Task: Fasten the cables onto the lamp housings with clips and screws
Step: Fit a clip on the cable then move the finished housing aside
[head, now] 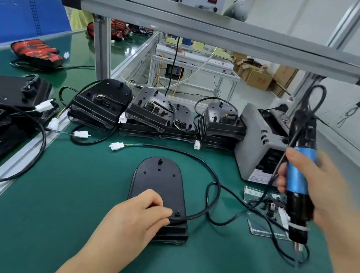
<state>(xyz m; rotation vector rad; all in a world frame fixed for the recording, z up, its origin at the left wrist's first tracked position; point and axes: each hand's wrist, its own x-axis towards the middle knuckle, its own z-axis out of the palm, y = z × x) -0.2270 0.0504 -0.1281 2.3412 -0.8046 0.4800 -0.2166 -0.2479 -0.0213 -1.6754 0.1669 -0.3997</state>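
- The green table (60,223) fills the lower view, under an aluminium frame shelf (189,20).
- A row of stacked black housings (103,101) with trailing wires lines the back of the mat.
- A grey box (255,146) stands just right of that row.
- The lamp housing (157,179) lies flat at the centre of the mat, rounded end away from the person.
- Its cable (218,191) loops out to the right and back across the housing's near end.
- The right hand (312,188) grips the electric screwdriver (298,175), held upright above the mat, bit down.
- The left hand (141,213) rests on the housing's near end, curled fingers pinching the cable there.
- A clear bag (266,207) of small parts lies behind the screwdriver.
- The cable's white connector (116,146) lies beyond the housing.
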